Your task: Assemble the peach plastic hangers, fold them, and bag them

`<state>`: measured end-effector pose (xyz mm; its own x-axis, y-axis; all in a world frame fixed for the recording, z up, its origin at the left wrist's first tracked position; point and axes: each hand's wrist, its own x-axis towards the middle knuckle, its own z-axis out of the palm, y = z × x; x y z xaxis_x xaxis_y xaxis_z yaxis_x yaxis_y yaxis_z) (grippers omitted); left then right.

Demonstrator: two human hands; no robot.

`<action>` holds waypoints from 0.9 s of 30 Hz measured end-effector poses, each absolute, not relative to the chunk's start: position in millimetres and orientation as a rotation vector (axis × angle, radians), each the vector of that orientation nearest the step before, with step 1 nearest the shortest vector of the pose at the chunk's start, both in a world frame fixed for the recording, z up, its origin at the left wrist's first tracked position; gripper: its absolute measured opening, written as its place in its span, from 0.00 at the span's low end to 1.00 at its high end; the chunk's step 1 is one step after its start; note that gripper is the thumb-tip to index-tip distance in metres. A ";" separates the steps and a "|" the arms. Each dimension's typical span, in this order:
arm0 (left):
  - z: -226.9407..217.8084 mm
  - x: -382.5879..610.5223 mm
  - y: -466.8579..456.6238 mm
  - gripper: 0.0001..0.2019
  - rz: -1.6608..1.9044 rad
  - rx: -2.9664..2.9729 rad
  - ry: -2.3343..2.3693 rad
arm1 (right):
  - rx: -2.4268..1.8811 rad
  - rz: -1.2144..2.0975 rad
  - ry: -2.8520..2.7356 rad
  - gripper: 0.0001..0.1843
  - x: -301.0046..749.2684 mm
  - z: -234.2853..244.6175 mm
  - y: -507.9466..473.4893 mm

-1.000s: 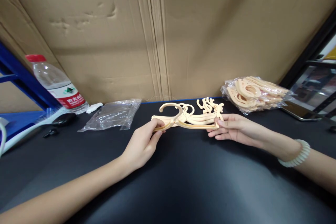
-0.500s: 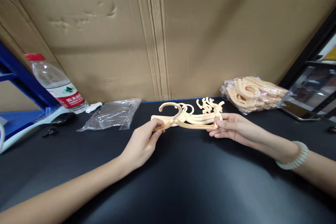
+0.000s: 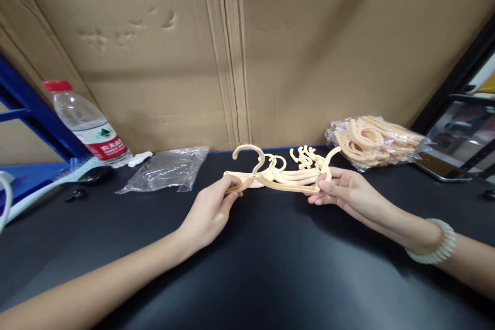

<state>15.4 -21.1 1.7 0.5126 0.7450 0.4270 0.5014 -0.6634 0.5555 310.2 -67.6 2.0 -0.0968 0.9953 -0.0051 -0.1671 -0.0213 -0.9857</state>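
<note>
Thumb and fingertips of the left hand [image 3: 209,214] are clamped on the left end of a bunch of cream plastic hangers [image 3: 280,179]. The right hand [image 3: 346,192] pinches the right end likewise. The hangers span the gap between the two hands, low over the black table [image 3: 270,273]. A filled bag [image 3: 377,142] lies behind the right hand, and an empty bag [image 3: 166,167] lies to the left of the bunch.
</note>
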 end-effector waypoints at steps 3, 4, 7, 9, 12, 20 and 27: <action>1.4 15.0 -21.1 0.07 0.936 2.397 1.011 | -1.051 1.344 -1.144 0.19 309.7 0.6 -67.2; 1.3 15.0 -21.1 0.07 0.938 2.395 1.008 | -1.053 1.336 -1.141 0.19 309.4 0.4 -67.1; 1.6 15.3 -21.3 0.07 0.943 2.383 1.008 | -1.054 1.310 -1.141 0.20 308.8 0.6 -66.9; 2.2 15.6 -21.6 0.07 0.933 2.383 1.016 | -1.057 1.286 -1.150 0.20 308.9 0.4 -66.6; 3.0 15.7 -22.0 0.07 0.909 2.394 1.029 | -1.047 1.257 -1.161 0.19 309.5 -1.4 -65.8; 4.4 14.5 -24.1 0.09 0.881 2.367 1.031 | -0.933 1.172 -1.126 0.12 315.1 3.8 -62.5; 14.6 8.0 -17.4 0.10 0.888 2.408 1.146 | -1.045 1.068 -1.395 0.12 357.1 24.5 -48.9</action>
<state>8.0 -17.4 14.6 0.4826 0.7820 0.3944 0.5769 -0.6226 0.5287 357.1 -48.9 24.5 -0.0754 0.9729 0.2186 0.0424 0.2221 -0.9741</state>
